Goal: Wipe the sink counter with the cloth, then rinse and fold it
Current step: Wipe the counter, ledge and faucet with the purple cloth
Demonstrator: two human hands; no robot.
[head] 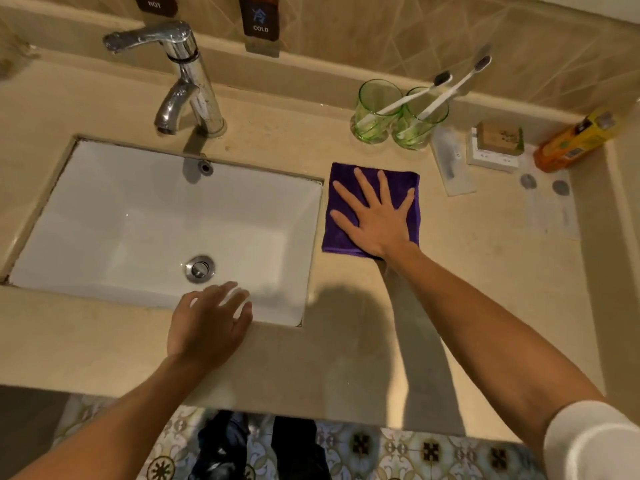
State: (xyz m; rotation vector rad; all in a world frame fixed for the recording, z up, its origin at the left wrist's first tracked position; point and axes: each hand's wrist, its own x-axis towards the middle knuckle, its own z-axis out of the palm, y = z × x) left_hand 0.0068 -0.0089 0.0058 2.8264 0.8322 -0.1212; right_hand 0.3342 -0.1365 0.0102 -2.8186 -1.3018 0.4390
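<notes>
Right now the right hand (375, 216) lies flat on the purple cloth (337, 237), palm down, fingers spread wide, pressing rather than gripping. Cloth is folded into a neat square, flat on the beige counter (467, 271), just right of the sink (145, 220), its left edge near the sink rim. Left hand (207, 323) is loose and open, holding nothing, fingers slightly blurred, reaching over the sink's front edge; whether it touches the counter I cannot tell. Sink is white, rectangular, set under the counter, with a metal drain (200, 268) near the front middle. Chrome faucet (187, 81) stands behind the sink, spout pointing at the basin. Behind the cloth, near the wall, two green glasses (398, 123) sit side by side, touching or nearly so, each with a white toothbrush (450, 91) leaning to the right. Right of the glasses: a flat clear packet (450, 161), a small soap box (497, 143), then an orange tube (571, 142) in the corner. Wall sign reading COLD (259, 15) hangs behind the faucet. White sleeve (595, 441) on the right arm, patterned floor tile (415, 448) below the counter edge.
</notes>
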